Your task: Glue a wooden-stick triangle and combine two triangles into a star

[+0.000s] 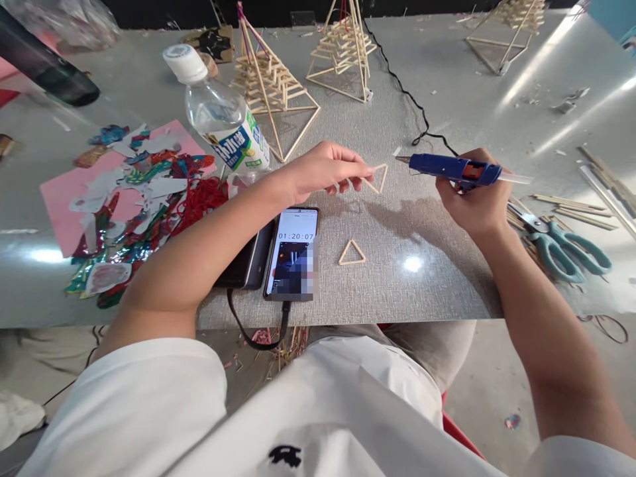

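Observation:
Between its fingertips my left hand (332, 172) pinches a small triangle of thin wooden sticks (384, 179), held above the table. My right hand (474, 199) is wrapped round a blue hot glue gun (442, 169), whose nozzle points left toward the triangle without touching it. A clear glue stick (515, 179) pokes out of the gun's back end. Flat on the table below my hands lies a second wooden triangle (352, 253). Left of that is a phone (293, 255) with a timer on its screen.
A plastic bottle (218, 112) stands at left, near heaped wrappers and red yarn (199, 205). Stick pyramids (278, 86) stand at the back. Scissors (561, 245) and loose sticks (576, 207) lie at right. A black cord (402, 86) runs toward the glue gun.

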